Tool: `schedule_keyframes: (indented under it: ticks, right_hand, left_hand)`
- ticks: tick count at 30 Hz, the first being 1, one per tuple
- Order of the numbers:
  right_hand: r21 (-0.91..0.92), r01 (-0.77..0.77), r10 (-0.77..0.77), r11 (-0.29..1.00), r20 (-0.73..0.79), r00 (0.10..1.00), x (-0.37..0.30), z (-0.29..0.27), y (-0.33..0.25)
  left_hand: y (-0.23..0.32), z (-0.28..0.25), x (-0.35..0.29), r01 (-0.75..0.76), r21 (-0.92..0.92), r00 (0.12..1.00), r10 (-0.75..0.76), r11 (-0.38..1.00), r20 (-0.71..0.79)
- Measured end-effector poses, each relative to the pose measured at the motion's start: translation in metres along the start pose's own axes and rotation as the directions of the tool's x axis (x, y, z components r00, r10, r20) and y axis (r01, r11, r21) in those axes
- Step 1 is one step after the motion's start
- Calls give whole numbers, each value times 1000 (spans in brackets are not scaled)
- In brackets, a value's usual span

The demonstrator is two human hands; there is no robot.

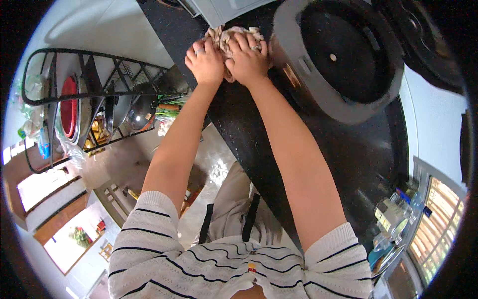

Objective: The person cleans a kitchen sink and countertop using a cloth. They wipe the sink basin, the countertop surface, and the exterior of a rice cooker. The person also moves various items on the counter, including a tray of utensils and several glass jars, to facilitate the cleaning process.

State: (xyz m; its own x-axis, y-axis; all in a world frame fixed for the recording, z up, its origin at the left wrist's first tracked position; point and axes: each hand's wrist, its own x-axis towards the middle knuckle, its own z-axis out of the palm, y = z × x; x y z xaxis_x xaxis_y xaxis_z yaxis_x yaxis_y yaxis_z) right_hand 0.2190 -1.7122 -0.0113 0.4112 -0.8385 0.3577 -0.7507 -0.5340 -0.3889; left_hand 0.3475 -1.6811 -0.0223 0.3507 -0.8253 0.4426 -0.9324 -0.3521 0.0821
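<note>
Both my arms reach forward over the black countertop (239, 124). A crumpled, patterned cloth (218, 36) in beige and brown is bunched up under my hands near the far part of the counter. My left hand (205, 62) grips its left side, with the fingers curled over it. On its right side, my right hand (247, 60) clutches the folds, fingers bent into the cloth. A little of the cloth hangs out below, between my two hands. Close beside my right hand stands a grey cooker (326, 107) with its lid up and a dark round inside.
A black metal rack (94, 97) with pans and a red basin (69, 112) stands to the left. Green vegetables (167, 112) sit at its near end. Glass jars (393, 214) stand at the lower right near a window. The cooker's raised lid (423, 40) fills the far right.
</note>
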Motion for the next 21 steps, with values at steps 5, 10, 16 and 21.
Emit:
schedule_keyframes:
  ticks: [5, 10, 16, 21]
  right_hand:
    - [1, 24, -24, 1000, 109, 994, -99, -53, -11]
    - [-59, -71, 80, 996, 172, 982, -219, -127, -19]
    - [-131, -353, 365, 927, 93, 926, -380, -219, 6]
    - [-207, -656, 664, 726, -39, 747, -507, -286, -1]
  left_hand:
    - [13, -51, -91, -118, 12, 991, 117, 993, 57]
    - [56, -123, -190, -201, -193, 945, 242, 960, 218]
    - [147, -180, -314, -449, -352, 803, 544, 821, 244]
    - [221, -221, -399, -599, -582, 531, 817, 550, 226]
